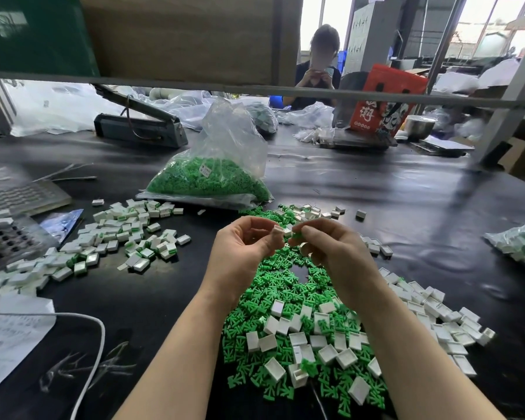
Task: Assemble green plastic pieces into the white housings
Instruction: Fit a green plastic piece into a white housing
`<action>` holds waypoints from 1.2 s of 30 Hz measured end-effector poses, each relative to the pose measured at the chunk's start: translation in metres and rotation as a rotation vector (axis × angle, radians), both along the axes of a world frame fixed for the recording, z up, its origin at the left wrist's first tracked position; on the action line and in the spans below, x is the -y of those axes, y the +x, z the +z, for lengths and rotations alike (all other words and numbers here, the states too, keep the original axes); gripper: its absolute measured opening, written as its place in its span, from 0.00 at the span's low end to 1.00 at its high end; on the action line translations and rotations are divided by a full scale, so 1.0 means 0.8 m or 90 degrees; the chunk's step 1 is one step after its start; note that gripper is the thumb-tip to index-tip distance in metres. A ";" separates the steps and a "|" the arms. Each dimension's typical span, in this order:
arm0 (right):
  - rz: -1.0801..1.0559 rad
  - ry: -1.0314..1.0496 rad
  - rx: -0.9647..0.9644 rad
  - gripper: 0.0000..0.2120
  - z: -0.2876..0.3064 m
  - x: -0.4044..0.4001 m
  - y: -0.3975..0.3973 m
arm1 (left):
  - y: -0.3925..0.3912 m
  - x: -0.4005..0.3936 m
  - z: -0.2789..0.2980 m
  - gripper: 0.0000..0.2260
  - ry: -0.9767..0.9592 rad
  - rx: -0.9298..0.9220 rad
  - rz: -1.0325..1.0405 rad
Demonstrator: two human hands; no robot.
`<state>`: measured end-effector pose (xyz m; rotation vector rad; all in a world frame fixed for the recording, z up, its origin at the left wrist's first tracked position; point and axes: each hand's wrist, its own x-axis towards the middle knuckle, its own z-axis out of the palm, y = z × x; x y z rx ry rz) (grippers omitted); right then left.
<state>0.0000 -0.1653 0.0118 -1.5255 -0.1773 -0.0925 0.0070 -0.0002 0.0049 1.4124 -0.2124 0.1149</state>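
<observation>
Housing (279, 231) is pinched in left hand (245, 244), held up over the pile; right hand (325, 244) pinches a green piece (297, 236) just beside it, nearly touching. Both look tiny, light, stiff plastic w/ smooth faces, prob. slippery, so best taken by the side walls, opening left free. Loose greens (273, 301) & housings lie below on the table (406, 207); done ones (125, 234) to the left, bag (215, 174) behind.

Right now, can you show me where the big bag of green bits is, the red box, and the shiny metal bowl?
bag of green pieces (206, 180), head view, on its green-filled lower part.
red box (385, 98), head view, on its front face.
metal bowl (419, 127), head view, on its side wall.
</observation>
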 end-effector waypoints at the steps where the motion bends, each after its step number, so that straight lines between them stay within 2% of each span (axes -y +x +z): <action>1: 0.010 0.019 0.002 0.07 0.001 0.000 -0.001 | 0.000 0.000 0.000 0.12 0.000 0.000 0.000; 7: -0.019 0.036 0.061 0.08 0.007 -0.003 -0.004 | 0.000 -0.002 0.001 0.06 -0.017 -0.002 -0.003; 15: -0.042 -0.002 0.097 0.04 0.007 -0.004 -0.005 | -0.003 0.000 0.006 0.06 -0.018 -0.001 -0.008; 21: -0.042 0.011 0.103 0.04 0.006 -0.006 -0.004 | -0.007 0.001 0.007 0.09 -0.005 0.005 -0.018; 24: -0.031 0.030 0.086 0.07 0.003 -0.004 -0.003 | -0.006 0.000 0.006 0.07 -0.005 0.003 -0.019; 27: -0.008 -0.005 0.089 0.12 0.002 -0.004 -0.003 | -0.005 0.000 0.005 0.07 0.009 0.004 -0.017; 36: -0.085 0.041 0.071 0.02 0.002 -0.010 -0.001 | -0.003 0.001 0.003 0.12 0.022 0.007 -0.009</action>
